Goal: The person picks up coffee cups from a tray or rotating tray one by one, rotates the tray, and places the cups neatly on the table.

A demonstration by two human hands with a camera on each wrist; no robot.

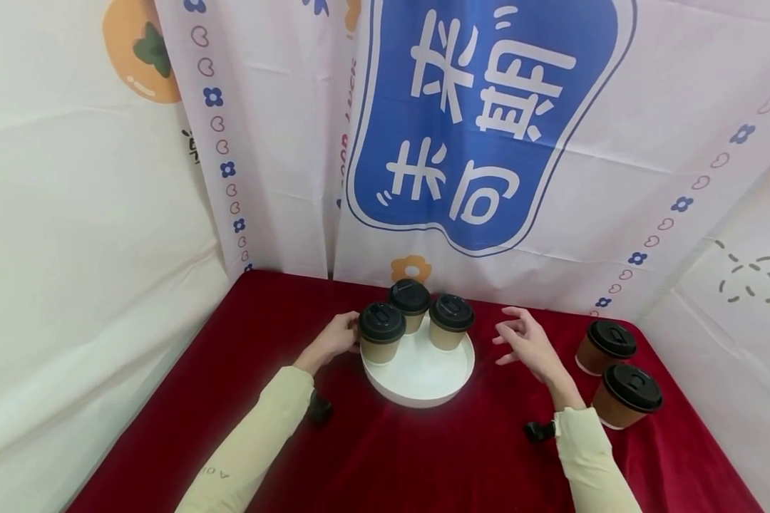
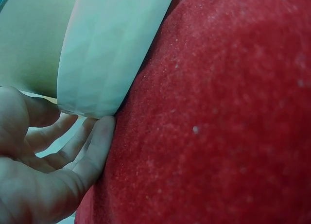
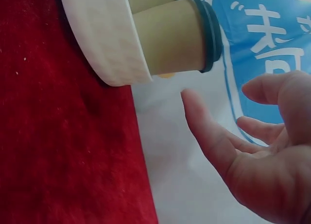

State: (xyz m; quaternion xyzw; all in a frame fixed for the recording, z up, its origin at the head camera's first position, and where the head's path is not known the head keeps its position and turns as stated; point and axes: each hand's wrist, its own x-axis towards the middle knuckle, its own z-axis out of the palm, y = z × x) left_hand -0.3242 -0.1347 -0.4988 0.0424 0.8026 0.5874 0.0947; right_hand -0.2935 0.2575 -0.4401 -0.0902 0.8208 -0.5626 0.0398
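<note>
"What colour is the cloth [image 1: 436,463]?"
"Deep red. It runs back to a white curtain [image 1: 282,235]."
"And what's printed on that?"
"A big blue panel [image 1: 465,146] with slanting white writing [image 1: 445,68]. Just below it sits an orange flower [image 1: 411,271]."
"Anything either side of the panel?"
"Yes, rows of little hearts [image 1: 199,35] and blue flowers [image 1: 212,97]. Near the top left there's an orange fruit [image 1: 123,57] with a green leaf [image 1: 152,51]."
"And far right?"
"Another white sheet [image 1: 712,370], with grey dashes [image 1: 751,291] on it."
</note>
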